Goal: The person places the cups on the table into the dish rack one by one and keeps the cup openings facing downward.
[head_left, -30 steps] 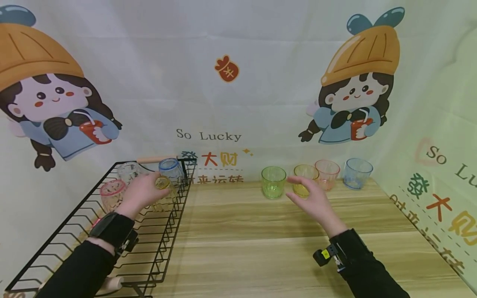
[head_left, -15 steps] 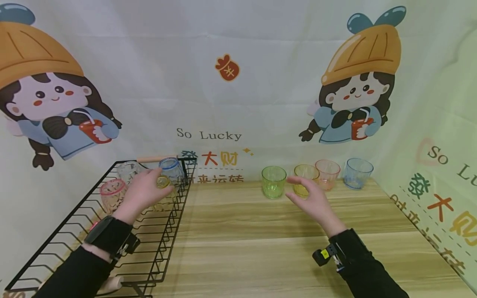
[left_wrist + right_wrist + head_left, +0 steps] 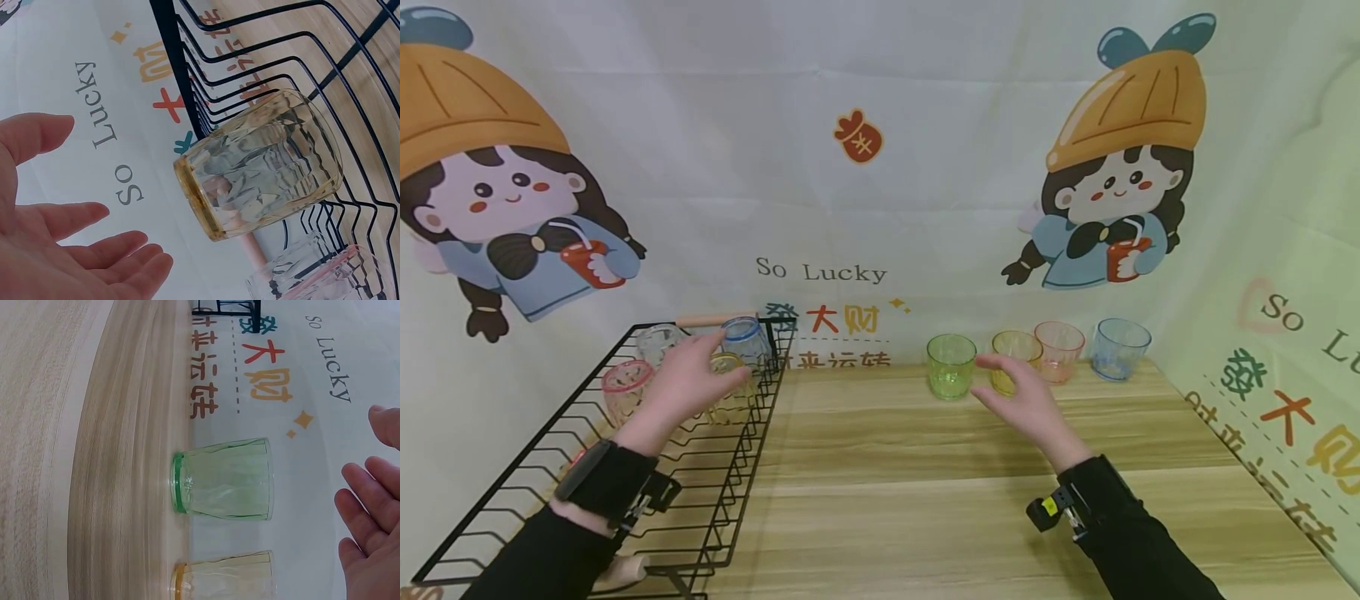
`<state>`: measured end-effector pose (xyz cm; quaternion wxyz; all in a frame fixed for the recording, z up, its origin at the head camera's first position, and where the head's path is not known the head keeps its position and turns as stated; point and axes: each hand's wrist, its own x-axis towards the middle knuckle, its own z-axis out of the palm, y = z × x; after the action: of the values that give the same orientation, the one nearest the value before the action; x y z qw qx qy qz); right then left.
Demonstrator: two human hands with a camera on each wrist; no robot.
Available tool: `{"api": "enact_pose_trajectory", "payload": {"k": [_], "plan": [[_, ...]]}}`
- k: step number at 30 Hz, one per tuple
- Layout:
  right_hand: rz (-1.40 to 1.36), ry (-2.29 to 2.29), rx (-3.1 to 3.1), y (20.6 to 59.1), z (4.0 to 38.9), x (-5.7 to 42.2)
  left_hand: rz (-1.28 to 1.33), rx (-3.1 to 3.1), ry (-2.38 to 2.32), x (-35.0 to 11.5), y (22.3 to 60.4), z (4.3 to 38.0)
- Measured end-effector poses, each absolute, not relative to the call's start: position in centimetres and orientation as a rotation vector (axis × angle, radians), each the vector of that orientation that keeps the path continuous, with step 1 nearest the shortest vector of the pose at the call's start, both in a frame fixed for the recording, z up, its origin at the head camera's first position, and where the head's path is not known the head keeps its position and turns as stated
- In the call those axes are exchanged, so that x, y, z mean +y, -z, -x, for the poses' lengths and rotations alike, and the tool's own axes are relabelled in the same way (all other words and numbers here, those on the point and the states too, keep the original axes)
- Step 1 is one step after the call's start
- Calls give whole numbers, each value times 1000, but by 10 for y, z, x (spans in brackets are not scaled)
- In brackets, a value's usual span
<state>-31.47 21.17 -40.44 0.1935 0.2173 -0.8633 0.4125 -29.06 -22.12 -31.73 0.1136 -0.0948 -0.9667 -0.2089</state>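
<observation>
My left hand hovers over the black wire rack, thumb and fingers apart and holding nothing. Just below it, a yellow glass stands upside down in the rack, its thick amber base toward the hand; the left wrist view shows a gap between them. On the wooden table, a green glass stands upright. My right hand is beside it, thumb and fingers spread and nothing in the grasp. In the right wrist view the fingers are apart from the green glass, above rim height.
The rack also holds a pink glass, a clear glass and a blue glass. Right of the green glass stand another yellow glass, a pink glass and a blue glass. A printed cloth hangs behind.
My left hand has shifted slightly, its wrist moving left and its thumb spreading farther from the fingers. My right hand has moved very slightly left. The glasses stay where they were.
</observation>
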Motion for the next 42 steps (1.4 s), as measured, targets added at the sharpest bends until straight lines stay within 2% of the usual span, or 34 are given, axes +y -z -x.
{"api": "enact_pose_trajectory", "payload": {"k": [42], "plan": [[-632, -773, -2529, 407, 343, 190, 493, -2777, 737, -197, 311, 263]]}}
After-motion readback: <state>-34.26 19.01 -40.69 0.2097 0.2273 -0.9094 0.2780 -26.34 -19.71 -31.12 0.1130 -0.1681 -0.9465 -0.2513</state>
